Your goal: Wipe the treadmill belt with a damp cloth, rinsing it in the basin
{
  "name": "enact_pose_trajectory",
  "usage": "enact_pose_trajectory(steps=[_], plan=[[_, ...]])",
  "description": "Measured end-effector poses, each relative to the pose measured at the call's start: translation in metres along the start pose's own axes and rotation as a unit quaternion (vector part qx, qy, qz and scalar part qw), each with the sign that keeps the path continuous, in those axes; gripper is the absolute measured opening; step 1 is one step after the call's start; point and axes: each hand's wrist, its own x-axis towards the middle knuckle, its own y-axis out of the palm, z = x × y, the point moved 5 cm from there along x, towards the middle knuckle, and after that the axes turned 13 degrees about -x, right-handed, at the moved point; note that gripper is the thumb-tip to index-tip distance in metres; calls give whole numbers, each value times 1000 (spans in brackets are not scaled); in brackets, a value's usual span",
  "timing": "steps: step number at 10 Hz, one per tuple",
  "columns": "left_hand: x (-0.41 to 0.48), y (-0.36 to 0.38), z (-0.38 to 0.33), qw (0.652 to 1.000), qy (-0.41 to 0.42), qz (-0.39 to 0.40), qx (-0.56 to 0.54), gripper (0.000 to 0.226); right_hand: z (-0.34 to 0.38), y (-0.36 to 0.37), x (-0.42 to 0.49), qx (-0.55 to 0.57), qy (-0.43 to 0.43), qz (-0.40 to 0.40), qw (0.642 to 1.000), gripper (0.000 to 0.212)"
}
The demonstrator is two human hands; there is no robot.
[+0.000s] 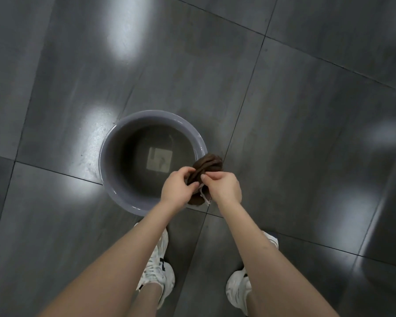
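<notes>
Forearms [114, 259] converging, left hand [177, 190] and right hand [225, 186] clutch cloth [209, 164].

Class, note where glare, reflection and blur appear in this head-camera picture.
Head view: white glare patches on the glossy floor tiles, one beside the basin; a pale square glints in its water; left hand, right hand and brown cloth look sharp; right-edge reflections smear.

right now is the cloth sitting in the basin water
No, the left hand and right hand hold the bunched brown cloth up over the basin rim.
</notes>
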Motion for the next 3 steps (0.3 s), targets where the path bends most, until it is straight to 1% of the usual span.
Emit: enact_pose_trajectory(steps=[1, 2, 3], plan=[[5, 0, 2, 1000, -7, -9, 25, 38, 7, -3, 1, -57, -1, -33, 998, 17], [7, -1, 1, 999, -9, -20, 31, 38, 9, -9, -2, -59, -15, -43, 997, 17], [-1, -10, -12, 996, -16, -49, 68, 43, 7, -26, -13, -55, -32, -57, 996, 16]])
